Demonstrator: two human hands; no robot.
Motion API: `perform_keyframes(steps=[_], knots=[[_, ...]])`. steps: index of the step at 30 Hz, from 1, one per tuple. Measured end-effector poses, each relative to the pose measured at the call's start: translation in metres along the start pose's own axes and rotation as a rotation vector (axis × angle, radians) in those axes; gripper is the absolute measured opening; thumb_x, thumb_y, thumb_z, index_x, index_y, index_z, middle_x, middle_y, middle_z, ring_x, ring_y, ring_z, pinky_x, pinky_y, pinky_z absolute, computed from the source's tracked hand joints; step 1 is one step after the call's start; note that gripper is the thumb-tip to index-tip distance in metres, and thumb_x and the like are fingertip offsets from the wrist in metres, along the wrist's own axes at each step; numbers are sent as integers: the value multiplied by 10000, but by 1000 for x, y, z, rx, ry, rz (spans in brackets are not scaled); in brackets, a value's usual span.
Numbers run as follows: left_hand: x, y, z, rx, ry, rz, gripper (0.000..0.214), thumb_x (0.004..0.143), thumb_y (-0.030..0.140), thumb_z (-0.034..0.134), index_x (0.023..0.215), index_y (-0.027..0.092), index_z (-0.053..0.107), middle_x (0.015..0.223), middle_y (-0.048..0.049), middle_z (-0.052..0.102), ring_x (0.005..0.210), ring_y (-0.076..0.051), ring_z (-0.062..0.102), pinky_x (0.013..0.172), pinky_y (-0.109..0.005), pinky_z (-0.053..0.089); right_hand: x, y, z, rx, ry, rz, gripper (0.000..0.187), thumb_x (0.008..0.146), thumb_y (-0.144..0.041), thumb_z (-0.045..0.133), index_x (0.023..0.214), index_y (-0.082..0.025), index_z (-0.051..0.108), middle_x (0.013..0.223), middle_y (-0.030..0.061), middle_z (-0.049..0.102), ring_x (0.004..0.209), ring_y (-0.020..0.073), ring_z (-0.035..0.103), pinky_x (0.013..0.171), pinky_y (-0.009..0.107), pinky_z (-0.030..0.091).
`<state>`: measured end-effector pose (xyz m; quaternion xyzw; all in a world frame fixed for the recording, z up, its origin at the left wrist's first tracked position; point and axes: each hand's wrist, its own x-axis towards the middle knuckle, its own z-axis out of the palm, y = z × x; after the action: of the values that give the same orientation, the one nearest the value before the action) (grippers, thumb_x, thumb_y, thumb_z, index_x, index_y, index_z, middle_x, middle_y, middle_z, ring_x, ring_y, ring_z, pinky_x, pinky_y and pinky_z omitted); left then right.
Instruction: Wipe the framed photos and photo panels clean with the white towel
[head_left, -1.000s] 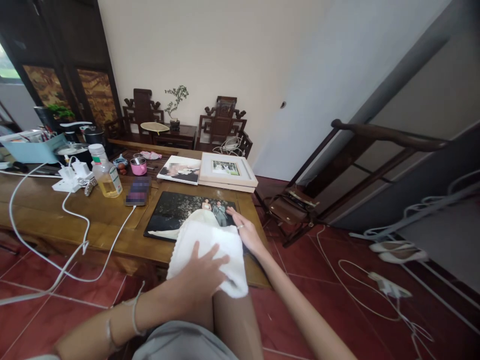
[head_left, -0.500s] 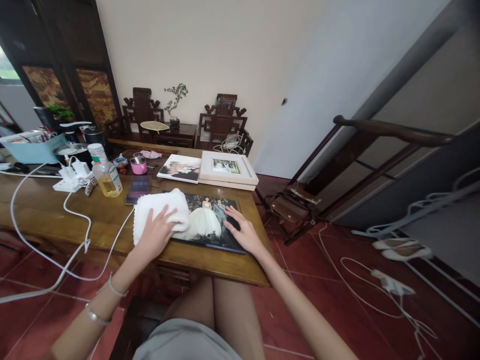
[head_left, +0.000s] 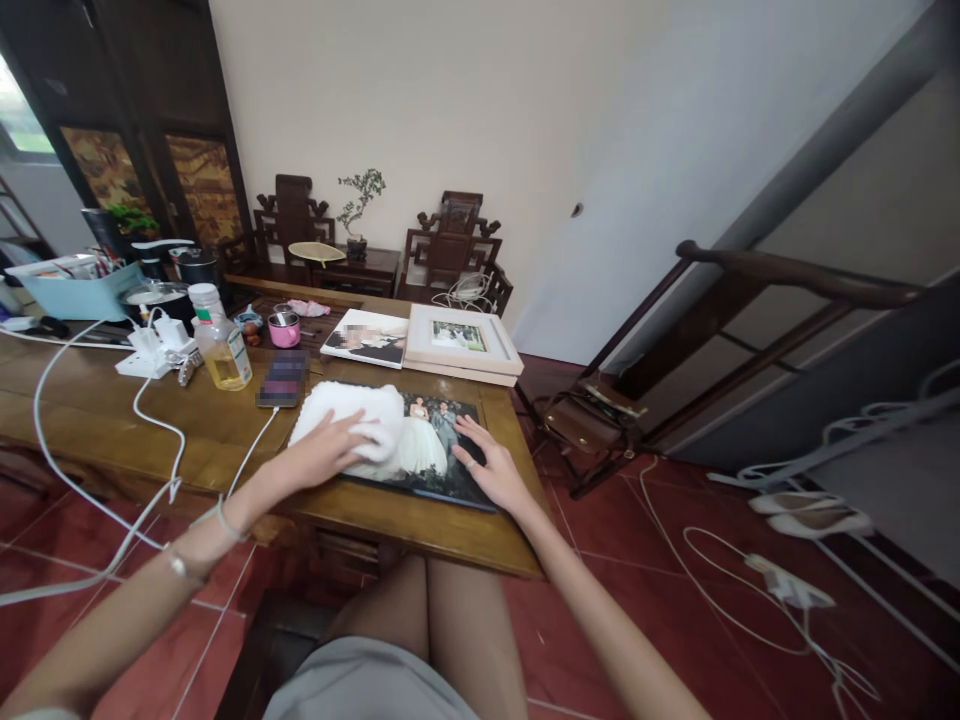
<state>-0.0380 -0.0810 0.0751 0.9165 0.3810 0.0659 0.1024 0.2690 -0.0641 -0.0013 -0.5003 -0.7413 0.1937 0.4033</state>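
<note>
A large dark photo print (head_left: 442, 455) of a couple lies flat near the front right of the wooden table (head_left: 112, 420). A white cloth (head_left: 352, 412) covers the print's left part. My left hand (head_left: 326, 452) presses flat on the cloth, fingers stretched out. On the print's right side rests my right hand (head_left: 487, 465), fingers spread, a ring on one finger.
Behind the print lie a white framed photo (head_left: 459, 340) and another print (head_left: 367, 337). A phone (head_left: 283, 378) with a white cable, an oil bottle (head_left: 220, 350), a pink cup (head_left: 284, 329) and a power strip (head_left: 150, 355) stand to the left. Cables (head_left: 780, 590) lie on the red floor at right.
My left hand carried the cloth from my lap onto the print's left side and now rubs it slightly right. The right hand stayed on the print.
</note>
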Motion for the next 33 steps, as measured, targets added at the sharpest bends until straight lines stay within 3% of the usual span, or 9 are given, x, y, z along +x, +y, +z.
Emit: perform_keyframes(steps=[5, 9, 11, 14, 18, 21, 24, 30, 33], knots=[[45, -57, -12, 32, 33, -55, 280, 973, 176, 388, 1197, 190, 555, 1389, -36, 482, 1398, -245, 228, 1077, -587, 163, 0, 0, -1, 1, -4, -3, 416, 848, -436, 539, 1188, -211, 622, 1346, 108, 542, 1322, 269, 412, 1113, 519, 290], [51, -66, -11, 45, 23, -75, 273, 956, 158, 422, 1184, 170, 571, 1410, -73, 455, 1402, -283, 205, 1066, -613, 170, 0, 1, -1, 0, 0, -4, 408, 848, -419, 543, 1187, -206, 621, 1344, 111, 543, 1320, 265, 417, 1112, 514, 295], [40, -54, -5, 62, 18, -43, 285, 952, 156, 426, 1191, 201, 574, 1456, -52, 393, 1414, -277, 168, 1078, -612, 150, 0, 1, 0, -3, 1, -6, 403, 850, -407, 541, 1187, -201, 621, 1344, 116, 542, 1321, 262, 415, 1112, 509, 298], [12, -19, 8, 99, -1, 51, 294, 945, 166, 437, 1178, 259, 589, 1490, -15, 336, 1424, -255, 141, 1108, -583, 122, 0, 1, 0, -8, 1, -13, 402, 850, -396, 539, 1186, -192, 621, 1342, 124, 542, 1322, 263, 414, 1113, 505, 297], [-22, 34, 16, 126, -38, 208, 274, 901, 129, 499, 1095, 271, 631, 1483, -1, 349, 1426, -245, 143, 1130, -558, 75, 0, 1, 1, -24, 4, -17, 401, 851, -389, 534, 1184, -185, 621, 1332, 127, 551, 1321, 265, 415, 1111, 507, 302], [-28, 51, 15, 91, -69, 277, 242, 908, 150, 505, 1090, 255, 627, 1462, -10, 386, 1416, -228, 187, 1143, -520, 85, 1, 1, 1, -37, -1, -21, 407, 854, -383, 525, 1184, -163, 619, 1333, 140, 548, 1325, 265, 409, 1111, 501, 305], [-14, 37, 10, 52, -59, 241, 292, 945, 169, 447, 1190, 266, 573, 1460, -18, 390, 1413, -208, 203, 1139, -508, 125, 0, 2, 1, -36, -3, -25, 407, 855, -384, 524, 1187, -168, 615, 1340, 137, 542, 1328, 264, 404, 1111, 504, 304], [51, -29, 2, 95, 9, -11, 314, 969, 206, 393, 1229, 237, 565, 1469, -45, 372, 1400, -275, 209, 1092, -589, 164, 0, 2, 0, -20, -1, -13, 397, 849, -397, 537, 1187, -206, 617, 1338, 114, 548, 1322, 267, 413, 1110, 524, 297], [76, -38, 4, 182, 82, -129, 329, 954, 220, 435, 1265, 236, 539, 1479, -63, 351, 1386, -314, 221, 1058, -643, 172, -1, 2, 0, -12, 4, -10, 397, 848, -397, 541, 1189, -209, 616, 1339, 111, 547, 1323, 267, 411, 1109, 526, 296]])
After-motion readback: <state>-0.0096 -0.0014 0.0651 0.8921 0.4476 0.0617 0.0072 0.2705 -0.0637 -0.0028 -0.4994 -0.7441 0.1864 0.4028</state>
